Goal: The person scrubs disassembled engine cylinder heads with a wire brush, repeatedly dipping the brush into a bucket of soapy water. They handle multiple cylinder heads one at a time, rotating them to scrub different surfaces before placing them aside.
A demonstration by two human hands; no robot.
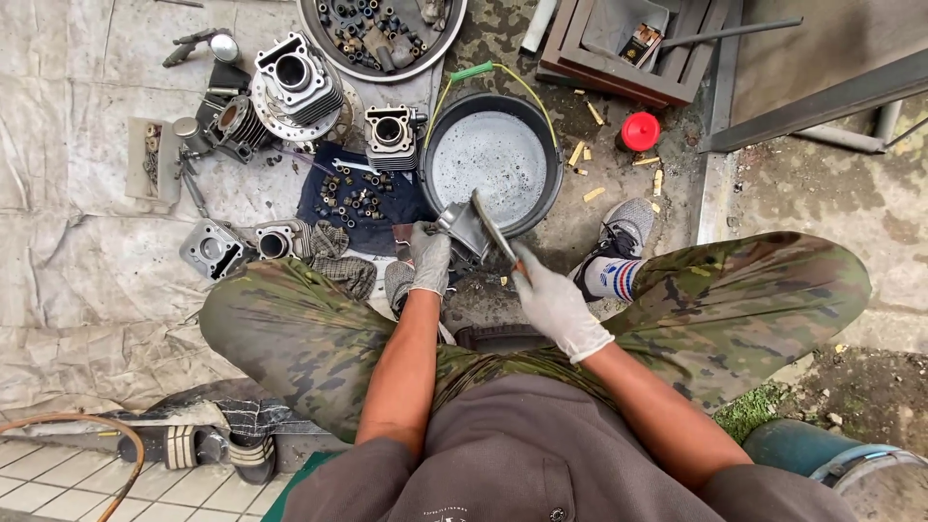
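I sit low with camouflage trousers, knees spread. My left hand [429, 259], in a grey work glove, grips a small grey metal engine part [461, 228] at the near rim of a black bucket [551, 198] of foamy liquid. My right hand [558, 304], in a pale glove, holds a thin flat blade-like tool [493, 227] whose tip rests against that part.
Several engine cylinders [295, 75] and metal parts lie on a grey tarp at the left. A dark cloth [333, 208] carries small nuts and bolts. A round tray [319, 43] of parts sits at the top, a red cap [639, 130] and wooden pallet [619, 82] at the right.
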